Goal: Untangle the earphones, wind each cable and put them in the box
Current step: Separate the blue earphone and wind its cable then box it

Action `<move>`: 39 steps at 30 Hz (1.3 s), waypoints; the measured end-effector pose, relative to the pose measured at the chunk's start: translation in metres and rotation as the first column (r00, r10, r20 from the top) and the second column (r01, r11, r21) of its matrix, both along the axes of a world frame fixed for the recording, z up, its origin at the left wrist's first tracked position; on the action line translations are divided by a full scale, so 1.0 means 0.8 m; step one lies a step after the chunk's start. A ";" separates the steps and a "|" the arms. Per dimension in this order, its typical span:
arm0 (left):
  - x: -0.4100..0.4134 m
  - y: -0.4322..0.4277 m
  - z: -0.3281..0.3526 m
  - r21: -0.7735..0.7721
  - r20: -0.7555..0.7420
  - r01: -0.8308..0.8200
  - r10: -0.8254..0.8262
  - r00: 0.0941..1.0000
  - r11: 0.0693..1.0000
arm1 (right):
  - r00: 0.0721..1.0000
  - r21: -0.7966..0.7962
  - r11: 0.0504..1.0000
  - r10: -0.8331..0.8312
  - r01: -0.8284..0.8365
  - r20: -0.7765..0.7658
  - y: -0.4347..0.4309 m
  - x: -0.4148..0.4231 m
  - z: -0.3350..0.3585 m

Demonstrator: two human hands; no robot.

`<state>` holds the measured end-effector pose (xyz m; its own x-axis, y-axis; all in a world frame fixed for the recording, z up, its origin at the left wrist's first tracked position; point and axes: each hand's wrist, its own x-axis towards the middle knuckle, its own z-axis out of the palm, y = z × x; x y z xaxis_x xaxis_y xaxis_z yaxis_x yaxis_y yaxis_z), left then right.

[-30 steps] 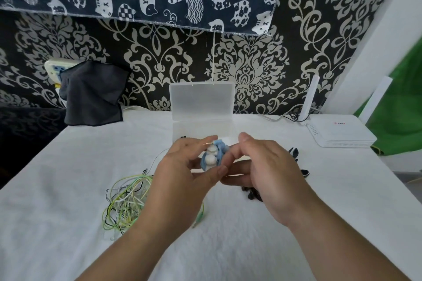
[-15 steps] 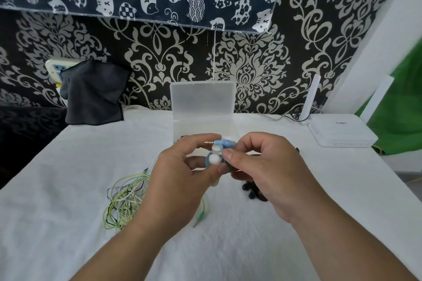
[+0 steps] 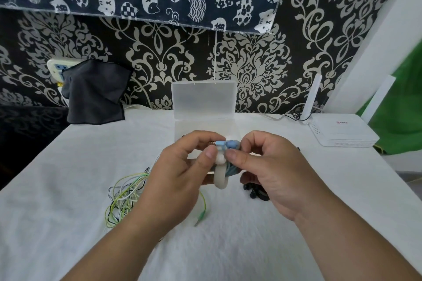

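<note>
Green, white and black cables lie tangled on the tabletop, unwound; left hand and right hand both pinch the wound blue earphones before the open box, probably about to stow them

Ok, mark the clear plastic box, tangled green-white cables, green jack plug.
clear plastic box (image 3: pixel 203 98), head view, upright lid.
tangled green-white cables (image 3: pixel 124 199), head view, tangle's middle.
green jack plug (image 3: pixel 201 215), head view, plug body.
</note>
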<state>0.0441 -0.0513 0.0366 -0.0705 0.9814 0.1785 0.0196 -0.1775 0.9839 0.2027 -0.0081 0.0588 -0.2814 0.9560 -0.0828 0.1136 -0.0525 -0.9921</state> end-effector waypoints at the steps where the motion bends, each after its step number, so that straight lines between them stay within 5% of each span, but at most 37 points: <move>1: 0.000 0.001 0.000 -0.008 -0.002 -0.017 0.017 1.000 1.000 | 1.000 0.019 1.000 0.009 -0.009 0.009 0.000 0.000 0.000; 17: -0.004 0.006 0.000 -0.071 0.045 -0.263 0.267 0.963 0.962 | 0.985 0.177 0.975 0.112 -0.135 0.132 -0.009 -0.006 0.004; 39: -0.002 -0.001 0.008 -0.036 0.110 -0.116 0.119 0.987 0.993 | 0.993 0.048 0.999 0.009 -0.004 -0.115 0.005 0.002 -0.006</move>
<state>0.0426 -0.0518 0.0430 -0.2032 0.9699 0.1341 -0.0714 -0.1513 0.9859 0.2040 -0.0042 0.0538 -0.2927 0.9562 -0.0036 -0.0018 -0.0043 -1.0000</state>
